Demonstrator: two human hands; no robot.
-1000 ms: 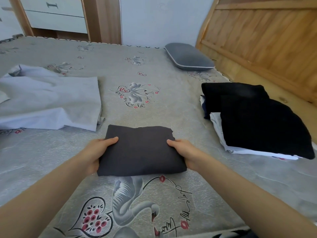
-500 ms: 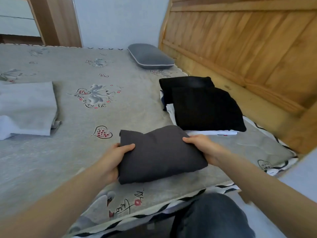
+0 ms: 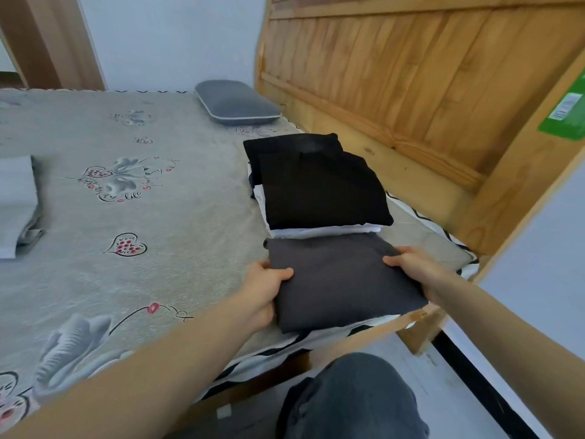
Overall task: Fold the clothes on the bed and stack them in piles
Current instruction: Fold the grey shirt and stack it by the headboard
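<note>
Fingers of left hand (image 3: 264,289) and right hand (image 3: 411,267) hidden under gripped grey folded garment (image 3: 342,283); thumbs on top.

hands (image 3: 342,280) carried folded garment (image 3: 343,283) beside pile (image 3: 319,188)

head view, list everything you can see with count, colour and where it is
folded dark grey garment: 1, dark grey, near bed edge, gripped at both sides
pile of folded clothes: 1, black on top, white beneath, just beyond the grey garment
light grey garment: 1, light grey, left edge of bed
pillow: 1, grey with pale piping, far end by headboard
bedsheet: 1, grey with swan and heart prints
headboard: 1, wooden, right
green label: 1, on the wooden post
knee: 1, in dark grey trousers, bottom
hands: left hand, right hand, both holding the grey garment
</note>
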